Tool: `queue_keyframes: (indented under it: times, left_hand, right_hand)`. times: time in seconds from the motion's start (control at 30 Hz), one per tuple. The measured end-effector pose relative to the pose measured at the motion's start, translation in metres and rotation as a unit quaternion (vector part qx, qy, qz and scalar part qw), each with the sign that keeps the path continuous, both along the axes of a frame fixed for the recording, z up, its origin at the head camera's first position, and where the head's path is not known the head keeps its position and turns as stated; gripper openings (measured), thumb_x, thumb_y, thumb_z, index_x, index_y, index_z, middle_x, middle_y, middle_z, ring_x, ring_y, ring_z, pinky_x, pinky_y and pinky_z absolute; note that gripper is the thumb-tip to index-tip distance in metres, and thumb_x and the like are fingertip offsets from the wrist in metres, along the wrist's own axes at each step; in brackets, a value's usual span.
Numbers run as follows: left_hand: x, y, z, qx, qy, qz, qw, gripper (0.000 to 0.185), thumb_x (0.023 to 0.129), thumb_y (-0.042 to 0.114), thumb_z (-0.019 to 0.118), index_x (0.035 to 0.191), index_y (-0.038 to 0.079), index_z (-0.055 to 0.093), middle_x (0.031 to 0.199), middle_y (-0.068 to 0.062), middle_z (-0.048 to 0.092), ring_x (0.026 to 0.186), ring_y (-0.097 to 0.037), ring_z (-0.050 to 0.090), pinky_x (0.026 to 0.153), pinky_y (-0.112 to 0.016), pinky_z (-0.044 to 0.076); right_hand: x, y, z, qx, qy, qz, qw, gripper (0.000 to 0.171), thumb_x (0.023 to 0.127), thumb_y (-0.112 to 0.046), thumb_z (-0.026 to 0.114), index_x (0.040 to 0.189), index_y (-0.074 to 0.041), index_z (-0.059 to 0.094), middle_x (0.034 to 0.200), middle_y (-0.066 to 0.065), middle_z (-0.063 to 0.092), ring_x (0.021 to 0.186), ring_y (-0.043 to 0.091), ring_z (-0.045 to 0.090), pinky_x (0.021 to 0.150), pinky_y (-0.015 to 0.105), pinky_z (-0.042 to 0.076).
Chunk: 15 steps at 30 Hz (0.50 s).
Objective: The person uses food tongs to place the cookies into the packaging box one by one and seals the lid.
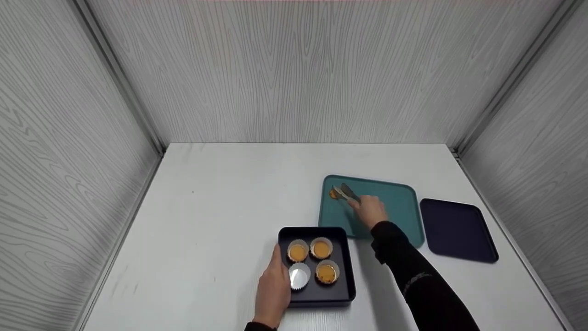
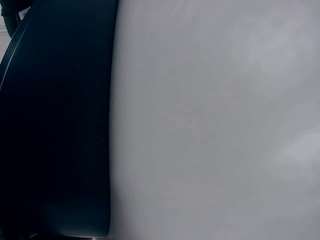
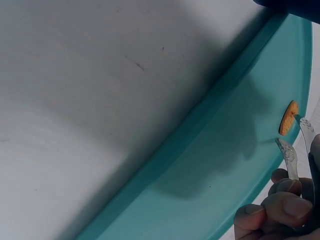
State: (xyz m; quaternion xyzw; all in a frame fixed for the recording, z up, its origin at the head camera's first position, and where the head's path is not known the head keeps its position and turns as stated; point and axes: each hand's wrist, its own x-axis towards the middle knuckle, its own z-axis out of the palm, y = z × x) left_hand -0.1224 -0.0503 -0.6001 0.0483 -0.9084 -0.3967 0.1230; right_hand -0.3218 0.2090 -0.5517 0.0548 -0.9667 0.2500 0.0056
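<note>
A white table [image 1: 220, 220] is seen bearing a teal tray [image 1: 395, 207], with a dark tray [image 1: 459, 230] just beside it and a black square tray [image 1: 347, 276] nearer. The black tray's edge is touched by the left hand [image 1: 273, 289], fingers seemingly straight. Metal tongs [image 1: 345, 192] are gripped by the right hand [image 1: 370, 210], their tips at an orange piece [image 3: 288, 118] on the teal tray.

Even, soft light from above fills the head view, bright on the white table [image 1: 220, 202], with faint shadows beside the black tray [image 1: 345, 276] and the sleeve [image 1: 413, 276]. The left wrist view is blurred and flat. In the right wrist view, a soft shadow crosses the teal tray [image 3: 210, 165], and the fingers [image 3: 280, 210] are out of focus.
</note>
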Motion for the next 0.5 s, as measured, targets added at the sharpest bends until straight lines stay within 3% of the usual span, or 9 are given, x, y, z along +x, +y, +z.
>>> queue_keyframes:
  times: [0.37, 0.5]
  left_hand:
    - [-0.0003, -0.0007, 0.0012, 0.012, -0.018, 0.0, 0.9998, 0.05, 0.107, 0.008, 0.043, 0.155, -0.003, 0.037, 0.125, -0.024, 0.066, 0.047, -0.007, 0.041, 0.051, -0.028, 0.042]
    - [0.0003, -0.0005, 0.0014, 0.012, -0.017, 0.002, 0.9998, 0.051, 0.107, 0.009, 0.044, 0.156, -0.003, 0.037, 0.127, -0.024, 0.066, 0.048, -0.008, 0.042, 0.054, -0.03, 0.045]
  right_hand:
    - [0.0002, -0.005, -0.0029, -0.001, 0.013, -0.012, 1.0, 0.046, 0.103, -0.034, 0.063, 0.064, -0.013, 0.048, 0.056, 0.0, 0.036, 0.049, 0.017, 0.036, 0.053, 0.033, 0.031]
    - [0.0014, -0.0065, -0.0003, 0.009, 0.003, -0.011, 1.0, 0.04, 0.103, -0.035, 0.062, 0.078, -0.004, 0.067, 0.063, 0.009, 0.053, 0.054, 0.023, 0.049, 0.055, 0.037, 0.037]
